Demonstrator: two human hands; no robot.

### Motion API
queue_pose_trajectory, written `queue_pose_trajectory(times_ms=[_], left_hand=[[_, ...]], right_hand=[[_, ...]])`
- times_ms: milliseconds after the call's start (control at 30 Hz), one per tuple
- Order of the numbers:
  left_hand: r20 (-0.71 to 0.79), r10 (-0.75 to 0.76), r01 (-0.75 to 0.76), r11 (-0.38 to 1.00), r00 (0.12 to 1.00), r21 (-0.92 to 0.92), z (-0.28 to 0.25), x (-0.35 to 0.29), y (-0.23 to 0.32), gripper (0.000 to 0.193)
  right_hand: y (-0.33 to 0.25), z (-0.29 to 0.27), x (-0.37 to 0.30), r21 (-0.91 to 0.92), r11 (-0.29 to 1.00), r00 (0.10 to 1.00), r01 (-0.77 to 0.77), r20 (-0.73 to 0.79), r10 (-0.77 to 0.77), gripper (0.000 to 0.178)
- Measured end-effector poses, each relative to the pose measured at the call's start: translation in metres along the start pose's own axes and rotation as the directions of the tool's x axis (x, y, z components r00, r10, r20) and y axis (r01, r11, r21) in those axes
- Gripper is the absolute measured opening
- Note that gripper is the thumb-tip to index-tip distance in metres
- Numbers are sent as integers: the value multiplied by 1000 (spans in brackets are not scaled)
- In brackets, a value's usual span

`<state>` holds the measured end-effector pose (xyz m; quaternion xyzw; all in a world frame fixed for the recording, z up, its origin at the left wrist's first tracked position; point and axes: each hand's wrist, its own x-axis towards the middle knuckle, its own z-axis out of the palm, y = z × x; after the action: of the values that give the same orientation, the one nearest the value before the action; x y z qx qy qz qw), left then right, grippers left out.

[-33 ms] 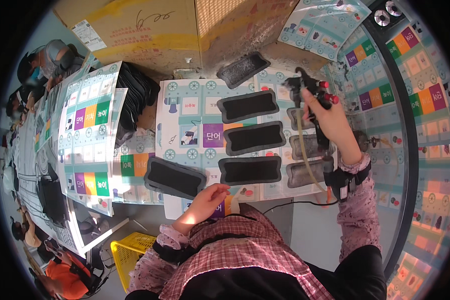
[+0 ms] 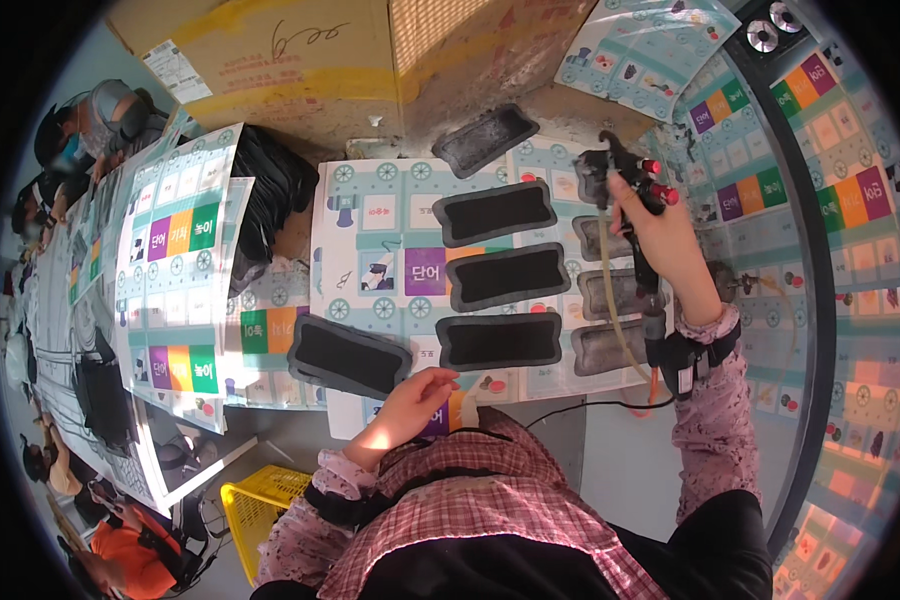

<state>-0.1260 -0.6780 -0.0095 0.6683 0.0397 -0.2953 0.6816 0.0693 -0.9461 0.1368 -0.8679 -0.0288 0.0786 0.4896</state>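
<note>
As its barrel (image 2: 622,160) runs crosswise, the spray gun (image 2: 648,282) points left.

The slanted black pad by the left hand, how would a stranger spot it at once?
Below the cardboard box lies a printed board; at its lower edge is the left hand. Beside it, the pad slopes down rightward, unlike the three pads on its right.

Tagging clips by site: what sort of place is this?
Probably a small factory workshop: the right hand holds what looks like a spray gun, matching black pads lie lined up on a printed sheet, and other people are at the left.
</note>
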Motion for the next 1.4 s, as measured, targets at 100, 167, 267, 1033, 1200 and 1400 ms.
queue_pose_trajectory(times_ms=[100, 167, 267, 1033, 1200, 1400], left_hand=[[-6, -6, 6, 1000, 1000, 11, -2, -1, -6, 24], [-1, 1, -1, 1000, 1000, -15, -3, -1, -10, 24], [17, 0, 1, 1000, 1000, -30, -2, -2, -7, 24], [17, -26, 27, 998, 1000, -49, -5, -3, -8, 24], [32, -19, 20, 1000, 999, -9, -7, -3, -10, 24], [79, -28, 27, 1000, 996, 13, -1, 1, -4, 24]], right_hand=[[2, -4, -2, 5, 1000, 996, 30, -90, -29, 39], [-1, -2, -4, 38, 999, 999, 0, -53, 2, 39], [2, -9, -1, 4, 998, 996, -60, -65, 60, 36], [5, 6, -18, 14, 1000, 998, -18, 68, 17, 40], [16, 14, -67, -30, 997, 998, -66, -20, 66, 39], [36, 30, -70, 82, 979, 977, -186, -91, 193, 42]])
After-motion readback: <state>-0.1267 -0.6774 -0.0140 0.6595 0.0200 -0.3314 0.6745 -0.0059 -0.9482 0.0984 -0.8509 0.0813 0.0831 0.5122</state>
